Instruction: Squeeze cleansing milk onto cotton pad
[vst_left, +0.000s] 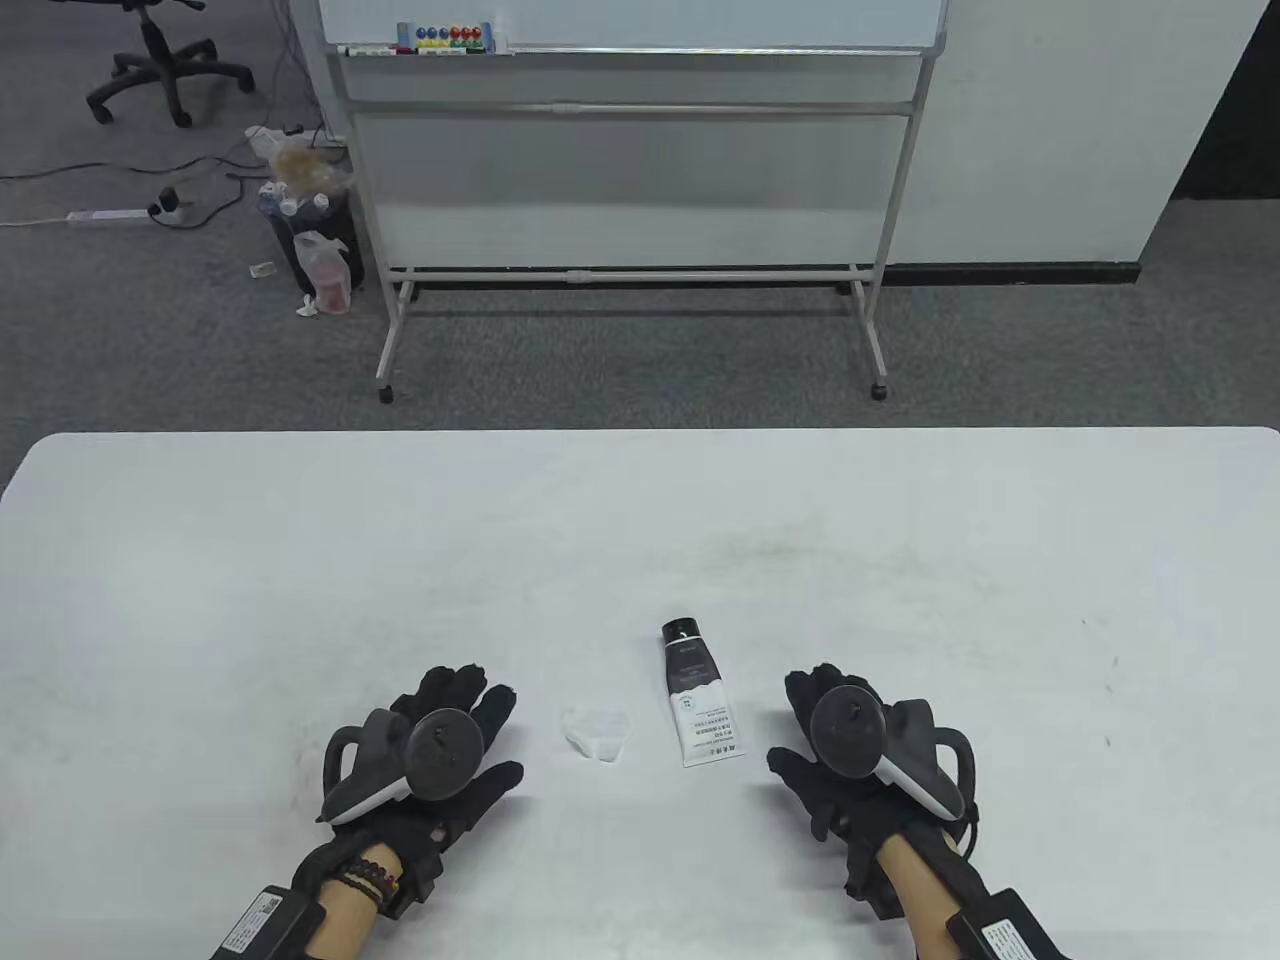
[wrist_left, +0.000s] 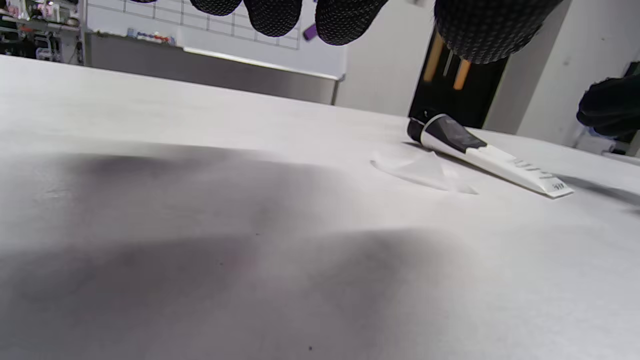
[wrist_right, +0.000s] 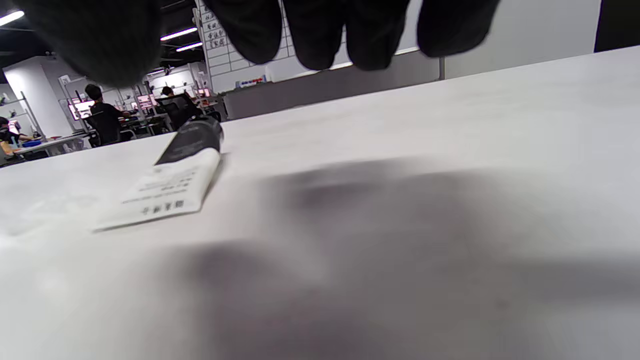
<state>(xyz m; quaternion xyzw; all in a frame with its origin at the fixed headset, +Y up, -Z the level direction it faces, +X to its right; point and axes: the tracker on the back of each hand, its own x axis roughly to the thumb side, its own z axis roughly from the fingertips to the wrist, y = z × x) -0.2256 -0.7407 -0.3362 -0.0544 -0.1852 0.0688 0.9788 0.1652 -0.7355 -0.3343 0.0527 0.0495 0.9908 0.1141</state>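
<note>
A black-and-white tube of cleansing milk (vst_left: 695, 695) lies flat on the white table (vst_left: 640, 520), black cap pointing away from me. It also shows in the left wrist view (wrist_left: 480, 152) and the right wrist view (wrist_right: 175, 182). A white cotton pad (vst_left: 597, 731) lies just left of the tube; it shows in the left wrist view (wrist_left: 425, 170) too. My left hand (vst_left: 455, 735) rests flat on the table left of the pad, fingers spread, holding nothing. My right hand (vst_left: 830, 740) rests flat right of the tube, holding nothing.
A whiteboard on a wheeled stand (vst_left: 630, 200) stands on the floor beyond the table's far edge. A bin with bags (vst_left: 310, 240) and an office chair (vst_left: 165, 60) are at the far left.
</note>
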